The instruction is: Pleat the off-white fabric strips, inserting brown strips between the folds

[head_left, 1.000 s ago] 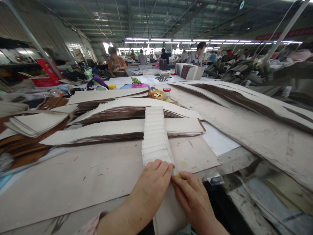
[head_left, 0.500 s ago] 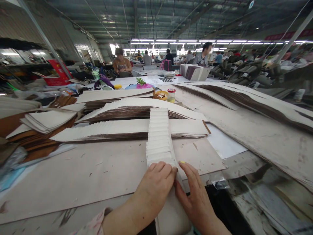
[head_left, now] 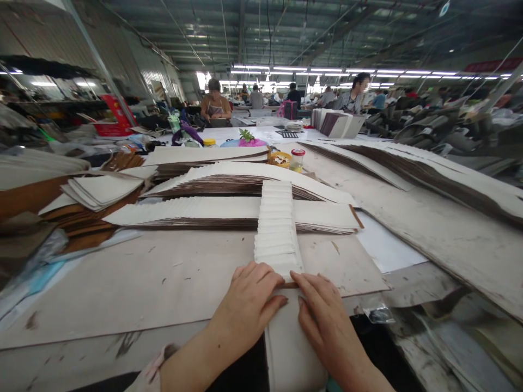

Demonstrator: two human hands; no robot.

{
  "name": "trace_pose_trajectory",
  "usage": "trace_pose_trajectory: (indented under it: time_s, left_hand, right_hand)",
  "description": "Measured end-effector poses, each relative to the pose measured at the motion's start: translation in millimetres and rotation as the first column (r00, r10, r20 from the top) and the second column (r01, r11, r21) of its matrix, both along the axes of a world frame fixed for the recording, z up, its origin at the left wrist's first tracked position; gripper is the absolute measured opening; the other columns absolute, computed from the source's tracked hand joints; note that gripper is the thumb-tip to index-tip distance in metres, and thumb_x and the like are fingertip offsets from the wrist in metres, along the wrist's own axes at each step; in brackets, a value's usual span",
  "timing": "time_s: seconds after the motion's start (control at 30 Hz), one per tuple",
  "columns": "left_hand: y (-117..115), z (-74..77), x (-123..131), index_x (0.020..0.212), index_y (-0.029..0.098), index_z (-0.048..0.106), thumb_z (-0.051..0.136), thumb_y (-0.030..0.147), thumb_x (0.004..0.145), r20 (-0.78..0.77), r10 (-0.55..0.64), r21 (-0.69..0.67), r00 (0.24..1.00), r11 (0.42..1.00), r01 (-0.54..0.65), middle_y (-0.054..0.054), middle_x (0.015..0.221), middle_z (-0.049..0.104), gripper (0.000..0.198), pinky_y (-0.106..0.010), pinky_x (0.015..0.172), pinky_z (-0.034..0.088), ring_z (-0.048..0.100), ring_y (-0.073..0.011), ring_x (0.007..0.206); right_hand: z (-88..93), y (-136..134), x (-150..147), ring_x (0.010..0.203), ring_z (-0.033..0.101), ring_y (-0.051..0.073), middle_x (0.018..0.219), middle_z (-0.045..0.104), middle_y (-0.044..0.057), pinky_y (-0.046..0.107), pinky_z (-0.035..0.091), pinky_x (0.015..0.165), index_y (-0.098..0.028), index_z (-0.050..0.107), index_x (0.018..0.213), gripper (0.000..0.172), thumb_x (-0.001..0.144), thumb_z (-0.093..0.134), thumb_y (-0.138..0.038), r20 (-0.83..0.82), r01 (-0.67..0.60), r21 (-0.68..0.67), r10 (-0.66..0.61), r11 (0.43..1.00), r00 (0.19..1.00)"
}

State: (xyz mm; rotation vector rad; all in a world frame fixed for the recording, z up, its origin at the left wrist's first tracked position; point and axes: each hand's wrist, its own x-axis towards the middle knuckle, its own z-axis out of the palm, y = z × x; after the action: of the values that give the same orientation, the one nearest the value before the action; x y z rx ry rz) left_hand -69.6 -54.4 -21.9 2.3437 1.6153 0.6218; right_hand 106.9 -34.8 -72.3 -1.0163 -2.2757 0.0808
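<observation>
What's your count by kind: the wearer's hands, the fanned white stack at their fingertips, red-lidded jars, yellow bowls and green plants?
Left hand: 1
Right hand: 1
Fanned white stack: 1
Red-lidded jar: 1
Yellow bowl: 1
Green plant: 1
Total: 6

I wear a pale pinkish sleeve [head_left: 152,374] with a faint reddish pattern, its cuff rumpled around my left forearm [head_left: 200,353], where a small round spot shows. My left grip [head_left: 253,296] and right grip [head_left: 321,313] are bare.
</observation>
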Motion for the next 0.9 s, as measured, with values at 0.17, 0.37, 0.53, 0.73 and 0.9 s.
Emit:
trace_pose_trajectory:
  time_s: [0.17,0.37,0.53,0.73,0.9]
  left_hand:
    - [-2,-4.0,-2,0.092,0.021,0.053,0.054,0.022,0.082,0.025,-0.013,0.008,1.000,1.000,0.013,0.000,0.090,0.053,0.010,-0.033,0.079,0.032,0.045,-0.0182,0.088]
    - [0,-6.1,0,0.085,0.018,0.056,0.048,0.025,0.086,-0.051,-0.035,0.029,0.998,0.999,0.037,-0.002,0.085,0.054,0.010,-0.035,0.076,0.033,0.045,-0.0186,0.083]
    - [-1,-12.8,-9,0.091,0.022,0.057,0.052,0.028,0.083,0.074,0.000,0.011,0.997,1.000,-0.001,-0.001,0.089,0.052,0.011,-0.034,0.078,0.033,0.046,-0.0184,0.087]
    - [-5,-22.5,-25,0.096,0.021,0.055,0.063,0.024,0.074,0.311,0.051,-0.077,0.949,0.997,-0.028,-0.003,0.097,0.049,0.024,-0.032,0.086,0.036,0.045,-0.0189,0.096]
    - [-8,-23.5,-26,0.095,0.022,0.056,0.063,0.024,0.075,0.366,0.057,-0.095,0.929,0.995,-0.023,-0.003,0.096,0.049,0.022,-0.031,0.087,0.037,0.045,-0.0185,0.097]
  right_hand:
    - [5.1,-1,-5,0.099,0.050,0.021,0.106,0.054,0.008,0.046,0.036,0.094,-0.019,0.048,0.115,0.039,0.079,0.036,-0.009,0.032,0.009,0.008,-0.009,1.000,0.999]
    - [13.5,-2,-14,0.089,0.053,0.020,0.091,0.058,0.006,0.041,0.037,0.093,-0.017,0.056,0.102,0.032,0.081,0.033,-0.010,0.025,0.022,0.173,-0.027,0.985,0.999]
    - [14.2,-2,-12,0.085,0.054,0.020,0.088,0.058,0.007,0.041,0.038,0.089,-0.015,0.054,0.106,0.030,0.089,0.030,-0.019,0.132,-0.002,0.207,-0.026,0.978,0.991]
    - [10.5,0,-6,0.089,0.053,0.021,0.092,0.056,0.007,0.042,0.037,0.089,-0.016,0.052,0.110,0.032,0.091,0.031,-0.031,0.179,-0.036,0.143,0.009,0.989,0.984]
    - [15.6,3,-12,0.090,0.052,0.021,0.092,0.056,0.007,0.045,0.035,0.091,-0.018,0.052,0.109,0.030,0.091,0.032,-0.033,0.145,-0.051,0.066,0.041,0.996,0.989]
